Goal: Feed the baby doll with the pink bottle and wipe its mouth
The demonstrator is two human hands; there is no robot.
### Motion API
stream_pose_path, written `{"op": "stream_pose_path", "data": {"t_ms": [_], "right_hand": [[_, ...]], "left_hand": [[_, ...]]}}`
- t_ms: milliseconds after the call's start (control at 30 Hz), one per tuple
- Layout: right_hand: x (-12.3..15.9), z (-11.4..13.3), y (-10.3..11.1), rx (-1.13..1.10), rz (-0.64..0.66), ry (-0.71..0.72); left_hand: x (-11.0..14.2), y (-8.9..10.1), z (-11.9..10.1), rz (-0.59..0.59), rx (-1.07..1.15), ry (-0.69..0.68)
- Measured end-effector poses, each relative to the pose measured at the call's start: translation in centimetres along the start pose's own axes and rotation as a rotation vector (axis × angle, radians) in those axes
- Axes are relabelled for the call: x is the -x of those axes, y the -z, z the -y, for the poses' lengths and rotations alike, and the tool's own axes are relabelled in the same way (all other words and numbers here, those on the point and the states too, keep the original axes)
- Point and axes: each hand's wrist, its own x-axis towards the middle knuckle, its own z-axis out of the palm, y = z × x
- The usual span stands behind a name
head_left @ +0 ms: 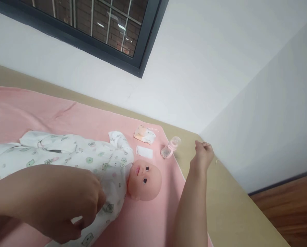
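A baby doll (89, 154) in a white sleepsuit with green animal prints lies on its back on a pink cloth (148, 223); its bald head points right. Over the doll's near side is my left hand (73, 202), fingers curled down and thumb bent toward them; nothing shows in it, and whether it touches the suit I cannot tell. My right hand (203, 152) reaches to the far right, beyond the cloth, fingers closed together with no object visible in them. Left of it a small baby bottle (170, 147) with a clear cap lies tilted at the cloth's edge.
Between bottle and doll lie a printed soft pack (144, 134) and a folded white tissue or cloth (144, 152). A small curved white thing (217, 161) is on the wooden tabletop (230, 202) beside my right wrist. White walls and a dark-framed window (140, 55) bound the back.
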Motion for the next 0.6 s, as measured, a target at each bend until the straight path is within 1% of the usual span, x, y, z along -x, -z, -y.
{"op": "stream_pose_path", "data": {"t_ms": [33,67,100,233,333,400,467,600], "right_hand": [[0.1,-0.3,-0.2,0.096,0.002,0.091],[0.2,-0.7,-0.4,0.183,0.022,0.150],[0.3,-1.0,-0.5,0.256,0.063,0.171],[1.0,-2.7,-1.1,0.495,0.293,0.139],[1.7,-3.7,-1.6,0.645,0.412,0.178],[2.2,-4.3,-2.0,0.691,0.476,0.182],[2.5,-4.7,-2.2,0.710,0.504,0.180],[2.9,-5.3,-2.5,0.728,0.450,0.213]], "left_hand": [[-0.1,0.1,0.0,-0.004,0.015,0.016],[-0.1,0.2,0.1,-0.002,0.033,0.028],[-0.2,0.3,0.2,-0.003,0.043,0.040],[-0.3,0.3,0.5,0.020,0.052,0.058],[-0.4,0.3,0.6,0.024,0.086,0.036],[-0.5,0.4,0.6,0.016,0.074,0.028],[-0.7,0.5,0.5,0.014,0.035,0.025],[-0.7,0.7,0.3,0.018,0.029,0.051]]}}
